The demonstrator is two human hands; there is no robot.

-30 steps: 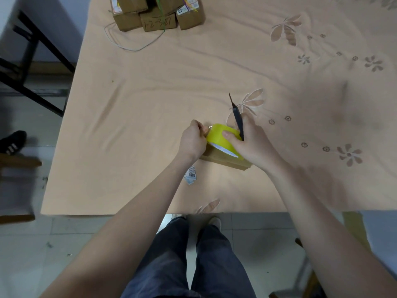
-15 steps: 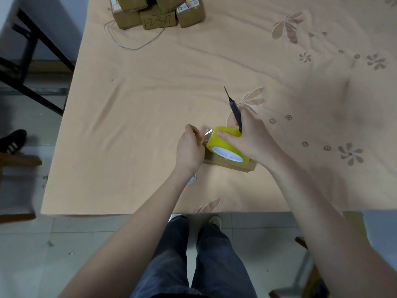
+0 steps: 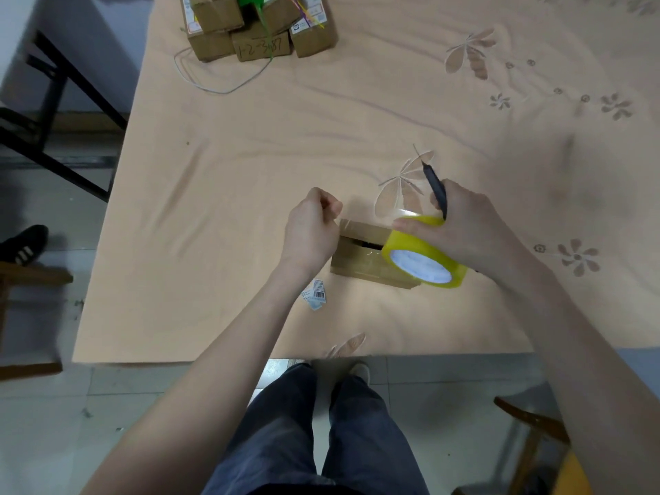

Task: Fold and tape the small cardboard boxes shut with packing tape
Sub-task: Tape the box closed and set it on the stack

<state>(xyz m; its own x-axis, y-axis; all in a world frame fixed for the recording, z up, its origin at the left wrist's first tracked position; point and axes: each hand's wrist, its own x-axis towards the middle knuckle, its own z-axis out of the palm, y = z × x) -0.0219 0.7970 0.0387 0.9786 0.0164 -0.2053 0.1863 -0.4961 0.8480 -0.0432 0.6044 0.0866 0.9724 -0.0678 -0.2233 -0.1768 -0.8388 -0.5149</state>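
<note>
At the bottom of the frame the person's dark trousers and shoes stand on the tiled floor, just below the near edge of the table [image 3: 150, 287], which is covered by a peach cloth with a flower pattern. A small barcode label [image 3: 316, 298] lies on the cloth just below the box.

In the middle of the frame lies the small cardboard box [image 3: 360, 259], flaps not quite closed, a dark gap showing along its top. The left hand [image 3: 312, 232] is at the box's left end, fingers curled in a pinch; it seems to hold the free end of clear tape, though the strip is too faint to be sure. The right hand [image 3: 464, 226] grips the yellow tape roll [image 3: 425, 259] at the box's right end, and also holds a dark blade-like tool [image 3: 437, 189] pointing up the frame.

Compared with half a second ago, the roll has moved rightward, away from the left hand, baring more of the box top between the hands.

At the top of the frame, a stack of small cardboard boxes [image 3: 260, 30] is cut off by the edge, with a thin grey cord [image 3: 221, 87] looping beside it.
</note>
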